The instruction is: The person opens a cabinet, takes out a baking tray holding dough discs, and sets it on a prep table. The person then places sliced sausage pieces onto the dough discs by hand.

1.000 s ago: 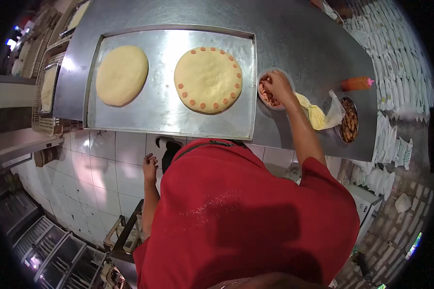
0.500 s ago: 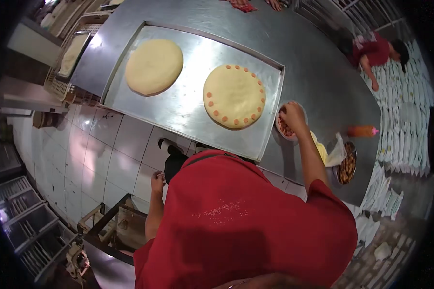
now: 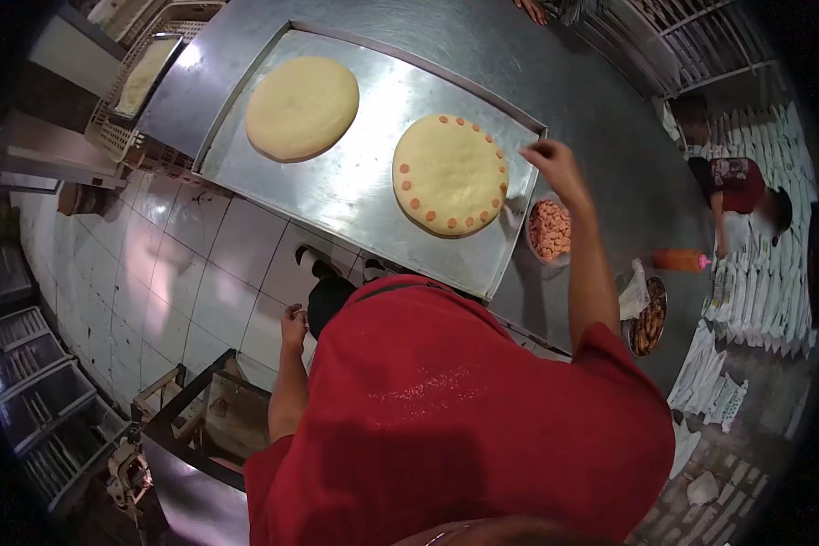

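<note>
Only the head view here, so going off that one. Your right hand [image 3: 560, 173] is up over the right edge of the big metal tray [image 3: 366, 175], fingertips drawn close together in a narrow pinch just beside the topped dough [image 3: 450, 175]. Can't tell if you've got a bit of topping in there, the fingers cover it. Your left hand [image 3: 293, 328] hangs low by your side, well off the table [image 3: 614, 127], fingers loosely curled, and I can't make out whether anything's in it.

The topped dough sits flat in the right half of the tray, with small orange-red discs [image 3: 416, 204] around most of its edge and a gap at the upper left. The plain dough [image 3: 302, 107] lies in the left half, the two of them apart.

Right beside the tray, by your right forearm, you've got a round bowl [image 3: 548, 262] full of chopped orange-pink pieces [image 3: 549, 227]. Further right there's a plastic bag [image 3: 634, 293] next to a dish of brown pieces [image 3: 648, 326], and an orange bottle [image 3: 678, 260] with a pink tip lying near them. Another person [image 3: 737, 185] is over by the pale packets [image 3: 751, 314].
</note>
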A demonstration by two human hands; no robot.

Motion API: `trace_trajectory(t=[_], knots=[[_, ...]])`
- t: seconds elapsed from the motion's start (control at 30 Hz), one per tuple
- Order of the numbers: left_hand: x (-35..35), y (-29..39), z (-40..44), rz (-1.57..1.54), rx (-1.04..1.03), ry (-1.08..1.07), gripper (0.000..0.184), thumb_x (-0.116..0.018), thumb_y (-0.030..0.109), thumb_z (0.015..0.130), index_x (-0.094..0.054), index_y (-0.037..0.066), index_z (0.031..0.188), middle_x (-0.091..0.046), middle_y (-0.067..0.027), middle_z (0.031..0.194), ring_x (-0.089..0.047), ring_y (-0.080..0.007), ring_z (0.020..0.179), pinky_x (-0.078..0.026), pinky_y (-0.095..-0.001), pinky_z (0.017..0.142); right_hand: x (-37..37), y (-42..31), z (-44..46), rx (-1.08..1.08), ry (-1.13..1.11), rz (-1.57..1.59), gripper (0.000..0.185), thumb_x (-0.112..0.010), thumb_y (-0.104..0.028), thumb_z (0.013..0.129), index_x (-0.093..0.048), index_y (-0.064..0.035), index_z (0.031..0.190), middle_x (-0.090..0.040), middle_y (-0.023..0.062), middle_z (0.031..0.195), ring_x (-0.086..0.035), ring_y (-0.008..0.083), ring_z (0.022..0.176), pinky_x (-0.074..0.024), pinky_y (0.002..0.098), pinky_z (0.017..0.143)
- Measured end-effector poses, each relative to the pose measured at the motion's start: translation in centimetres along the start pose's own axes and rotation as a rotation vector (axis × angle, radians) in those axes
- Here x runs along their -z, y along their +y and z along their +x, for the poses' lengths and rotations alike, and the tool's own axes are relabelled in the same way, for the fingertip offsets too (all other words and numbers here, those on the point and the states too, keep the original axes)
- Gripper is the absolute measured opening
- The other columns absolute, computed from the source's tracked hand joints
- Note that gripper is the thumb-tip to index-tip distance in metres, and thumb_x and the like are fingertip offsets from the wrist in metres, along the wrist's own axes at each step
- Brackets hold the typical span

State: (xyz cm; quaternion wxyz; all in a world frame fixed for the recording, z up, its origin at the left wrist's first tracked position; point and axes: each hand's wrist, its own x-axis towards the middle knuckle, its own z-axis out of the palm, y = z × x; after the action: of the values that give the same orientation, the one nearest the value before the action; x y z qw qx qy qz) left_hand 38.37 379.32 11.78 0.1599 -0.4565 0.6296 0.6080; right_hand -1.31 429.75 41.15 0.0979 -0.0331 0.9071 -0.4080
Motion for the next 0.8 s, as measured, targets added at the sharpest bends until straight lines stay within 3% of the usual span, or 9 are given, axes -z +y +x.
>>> trace_trajectory(t=[0.17, 0.33, 0.5, 0.67, 0.8], knots=[[0.2, 1.3, 0.3, -0.076, -0.065, 0.038, 0.038, -0.051, 0.011, 0.092, -0.052, 0.005, 0.130, -0.063, -0.0047, 0.100, -0.057, -0.0137, 0.081, -0.046, -0.0312, 0.067, -7.7, -3.9, 7.8, 0.055, -0.168, 0.147, 0.034, -0.074, -0.026, 0.085, -0.072, 0.0037, 0.100, -0.071, 0.0086, 0.089, -0.064, 0.0136, 0.083, -0.0494, 0.0306, 0.073], [0.2, 0.1, -0.7, -0.158, -0.055, 0.074, 0.037, -0.052, 0.011, 0.092, -0.053, 0.002, 0.128, -0.063, -0.0061, 0.101, -0.057, -0.0127, 0.081, -0.046, -0.0300, 0.065, -11.8, -5.8, 11.5, 0.031, -0.324, -0.044, 0.031, -0.073, -0.025, 0.084, -0.073, 0.0019, 0.097, -0.071, 0.0092, 0.086, -0.064, 0.0158, 0.079, -0.0499, 0.0317, 0.073], [0.4, -3.0, -2.3, -0.053, 0.019, 0.049, 0.036, -0.049, 0.011, 0.092, -0.054, 0.007, 0.127, -0.064, -0.0062, 0.100, -0.059, -0.0125, 0.081, -0.046, -0.0272, 0.064, -12.9, -6.2, 11.9, -0.009, -0.366, -0.187, 0.026, -0.071, -0.022, 0.082, -0.073, 0.0012, 0.094, -0.071, 0.0084, 0.083, -0.064, 0.0168, 0.076, -0.0503, 0.0325, 0.071], [0.0, -2.9, -3.1, -0.052, 0.050, 0.054, 0.036, -0.049, 0.011, 0.093, -0.053, 0.007, 0.128, -0.065, -0.0061, 0.099, -0.060, -0.0136, 0.081, -0.046, -0.0273, 0.061, -10.6, -5.7, 10.1, 0.075, -0.078, -0.215, 0.024, -0.072, -0.019, 0.082, -0.072, 0.0016, 0.093, -0.071, 0.0078, 0.082, -0.065, 0.0170, 0.075, -0.0509, 0.0335, 0.070], [1.4, -2.2, -1.4, 0.040, -0.036, -0.007, 0.036, -0.048, 0.012, 0.094, -0.053, 0.007, 0.129, -0.066, -0.0066, 0.100, -0.061, -0.0146, 0.082, -0.047, -0.0284, 0.061, -3.0, -1.8, 3.7, 0.080, 0.098, -0.110, 0.021, -0.070, -0.015, 0.081, -0.070, 0.0024, 0.094, -0.071, 0.0083, 0.081, -0.065, 0.0170, 0.074, -0.0517, 0.0340, 0.070]])
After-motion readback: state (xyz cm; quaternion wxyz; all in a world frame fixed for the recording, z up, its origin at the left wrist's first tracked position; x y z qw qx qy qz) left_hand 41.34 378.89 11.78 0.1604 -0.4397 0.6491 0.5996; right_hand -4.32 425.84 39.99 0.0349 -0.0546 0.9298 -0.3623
